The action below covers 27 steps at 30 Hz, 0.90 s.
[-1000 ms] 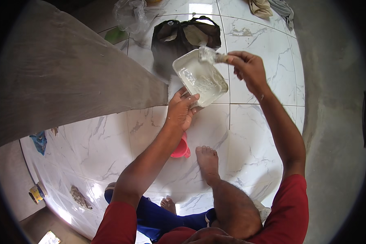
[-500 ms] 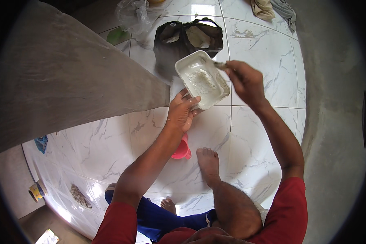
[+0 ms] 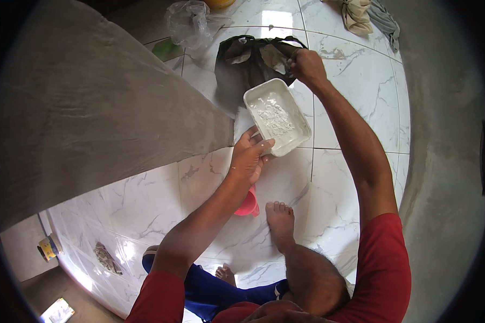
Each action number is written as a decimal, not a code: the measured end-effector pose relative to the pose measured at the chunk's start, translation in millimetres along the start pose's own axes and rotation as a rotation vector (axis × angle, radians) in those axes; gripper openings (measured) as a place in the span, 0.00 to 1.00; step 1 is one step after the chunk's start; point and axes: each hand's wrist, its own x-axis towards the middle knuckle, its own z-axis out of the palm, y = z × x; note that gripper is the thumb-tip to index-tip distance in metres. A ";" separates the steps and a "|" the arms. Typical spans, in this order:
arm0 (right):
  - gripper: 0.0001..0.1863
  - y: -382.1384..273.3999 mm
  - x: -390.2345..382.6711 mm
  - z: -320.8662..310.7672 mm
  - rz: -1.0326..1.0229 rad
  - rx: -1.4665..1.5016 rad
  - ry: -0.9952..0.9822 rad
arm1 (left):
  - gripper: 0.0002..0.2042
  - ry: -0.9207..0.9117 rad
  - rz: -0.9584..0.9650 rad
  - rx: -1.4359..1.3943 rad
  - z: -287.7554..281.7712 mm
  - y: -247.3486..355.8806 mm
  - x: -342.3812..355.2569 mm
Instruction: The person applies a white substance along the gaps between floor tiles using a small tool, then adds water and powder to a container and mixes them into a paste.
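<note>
Head view, looking down: a person in red sleeves sits on a white marble-patterned tiled floor [image 3: 145,204], one bare foot [image 3: 280,215] stretched forward beside a pink plastic object [image 3: 248,205] partly hidden under the left forearm. Left hand [image 3: 250,156] closes its grip on the near corner of a white rectangular plastic tray [image 3: 277,116], holding it tilted above the floor; a whitish powdery residue coats the tray's inside. Farther out, right hand [image 3: 307,65] has its grip closed on the rim of an open black bag [image 3: 242,67] lying on the tiles just beyond the tray. Crumpled clear plastic [image 3: 191,24] lies beyond the bag, bundled cloth [image 3: 361,16] to the far right.
</note>
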 end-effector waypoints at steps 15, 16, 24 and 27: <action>0.06 21.1 -33.3 -15.3 0.554 1.115 -0.043 | 0.34 -0.034 0.022 -0.040 3.5 0.9 0.4; 0.07 19.6 -34.6 -22.1 0.542 1.158 -0.018 | 0.34 -0.039 0.020 -0.038 4.8 1.3 0.8; 0.11 -0.1 -63.5 -86.4 0.439 1.237 0.023 | 0.36 -0.053 -0.004 -0.051 7.1 6.4 4.2; 0.13 -5.8 -93.9 -101.7 0.373 1.184 -0.002 | 0.33 -0.063 0.011 -0.023 12.4 9.2 0.9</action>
